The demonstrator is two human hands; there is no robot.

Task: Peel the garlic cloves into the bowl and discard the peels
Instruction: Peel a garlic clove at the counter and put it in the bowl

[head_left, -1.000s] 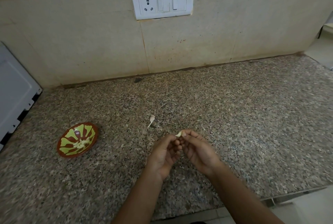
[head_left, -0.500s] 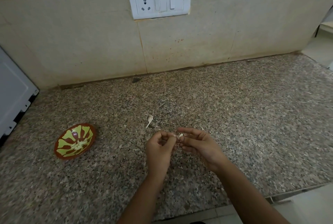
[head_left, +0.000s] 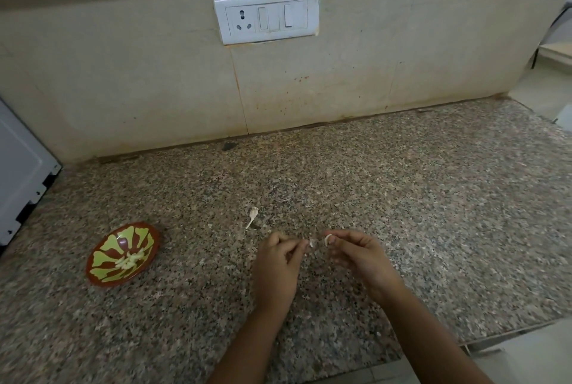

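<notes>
Counter (head_left: 402, 198): hands (head_left: 275, 263) (head_left: 360, 260) pinch garlic (head_left: 327, 239) (bowl (head_left: 102, 272) left).

Bowl (head_left: 123, 254) left of hands; garlic stem (head_left: 252, 216) between, on counter (head_left: 402, 198).

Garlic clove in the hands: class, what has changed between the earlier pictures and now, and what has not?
The left hand and right hand, joined at the fingertips a second ago, have drawn apart sideways. The right hand pinches the garlic clove; the left seems to pinch a peel pulled off it. The bowl and the stalk on the counter stayed put.
</notes>
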